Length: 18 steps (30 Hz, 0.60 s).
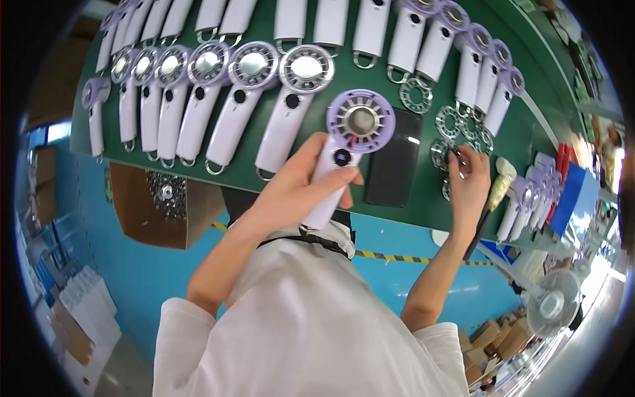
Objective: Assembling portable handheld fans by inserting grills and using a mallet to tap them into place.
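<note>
My left hand [307, 178] is wrapped round the white handle of a handheld fan [361, 121]. The fan's round purple head is uncovered, with metal blades around a silver hub and a dark button below. At the right, my right hand [471, 175] has its fingertips closed together at a small pile of silver ring-shaped grilles [449, 124]; what the fingertips hold, if anything, is too small to make out. Between my hands, a dark flat phone-like slab [395, 159] lies on the green tabletop [278, 198].
Rows of similar handheld fans [254, 63] lie across the table. A screwdriver-like tool with a yellow-wrapped handle [501, 185] rests by my right hand, near more fans [527, 196] and a blue bin [577, 198]. Below the left edge stands a cardboard box [142, 218] of metal parts.
</note>
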Each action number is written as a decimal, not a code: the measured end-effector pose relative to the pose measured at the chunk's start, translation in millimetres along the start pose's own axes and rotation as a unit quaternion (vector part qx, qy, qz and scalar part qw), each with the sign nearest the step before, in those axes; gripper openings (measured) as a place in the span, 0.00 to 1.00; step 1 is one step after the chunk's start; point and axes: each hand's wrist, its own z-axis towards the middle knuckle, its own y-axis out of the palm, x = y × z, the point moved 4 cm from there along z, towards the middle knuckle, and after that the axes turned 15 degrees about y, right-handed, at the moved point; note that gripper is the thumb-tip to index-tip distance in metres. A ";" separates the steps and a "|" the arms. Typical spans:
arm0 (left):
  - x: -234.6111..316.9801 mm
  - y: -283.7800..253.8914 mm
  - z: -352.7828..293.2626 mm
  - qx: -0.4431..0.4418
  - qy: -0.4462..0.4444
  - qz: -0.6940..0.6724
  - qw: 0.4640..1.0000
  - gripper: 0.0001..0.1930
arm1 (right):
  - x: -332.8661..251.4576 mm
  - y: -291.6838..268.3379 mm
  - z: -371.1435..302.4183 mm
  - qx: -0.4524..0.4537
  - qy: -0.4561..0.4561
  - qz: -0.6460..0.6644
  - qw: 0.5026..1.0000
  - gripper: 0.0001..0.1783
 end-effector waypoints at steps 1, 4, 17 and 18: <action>0.2 1.7 0.3 -0.003 -0.005 -0.010 1.000 0.17 | 3.0 -0.7 0.7 0.003 -0.004 0.015 1.000 0.11; 1.0 2.4 0.0 -0.005 -0.007 -0.024 1.000 0.17 | 8.5 -9.3 3.1 0.015 0.020 0.047 0.999 0.12; 0.3 -4.8 2.2 0.011 0.006 -0.022 1.000 0.18 | -10.6 -4.9 -62.0 -0.025 -0.048 0.073 0.996 0.15; 0.2 -3.2 2.1 0.008 0.001 -0.022 1.000 0.18 | -7.9 -6.5 -64.9 0.003 -0.094 0.058 0.994 0.16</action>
